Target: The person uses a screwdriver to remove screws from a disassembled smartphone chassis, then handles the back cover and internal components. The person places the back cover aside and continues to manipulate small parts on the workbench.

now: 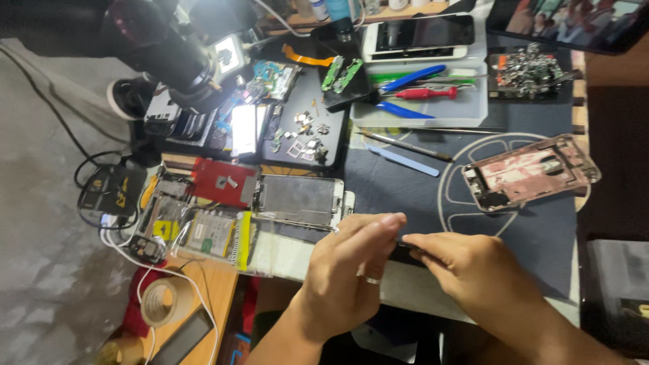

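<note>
My left hand (351, 270) and right hand (466, 270) meet fingertip to fingertip over the near edge of the dark work mat (541, 223), pinching a small dark part (407, 245) between them, though it's too blurred to identify. A stripped pink phone frame (531, 172) lies beyond; opened phones (270, 203) crowd my left.

A cluttered wooden workbench (216, 290) carries a dark blue work mat (541, 230), beside a grey concrete floor (40, 135).
</note>
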